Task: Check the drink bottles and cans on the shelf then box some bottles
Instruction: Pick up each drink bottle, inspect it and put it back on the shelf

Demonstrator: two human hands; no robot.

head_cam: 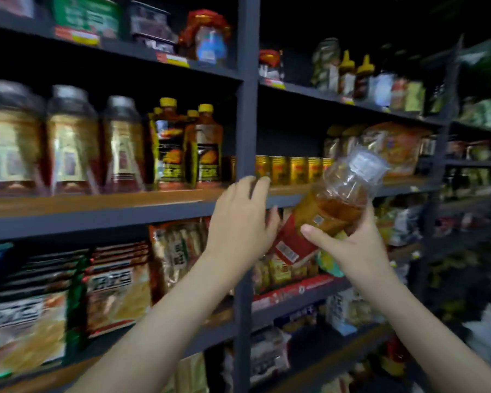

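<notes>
My right hand (pixel 352 245) grips a clear drink bottle (pixel 332 199) with amber liquid, a red label and a pale cap, tilted with its cap up to the right. My left hand (pixel 238 222) is raised beside the bottle's lower end with its fingers straight, reaching toward the middle shelf edge (pixel 97 214). Behind the hands a row of yellow cans (pixel 289 169) stands on that shelf. To the left are yellow-capped orange drink bottles (pixel 187 148) and three big dark-capped bottles (pixel 68 143).
A dark upright post (pixel 247 95) divides the shelving. Snack packets (pixel 111 285) fill the lower shelf, and bags and squeeze bottles (pixel 355 75) sit on upper right shelves. More packed shelves run off to the right.
</notes>
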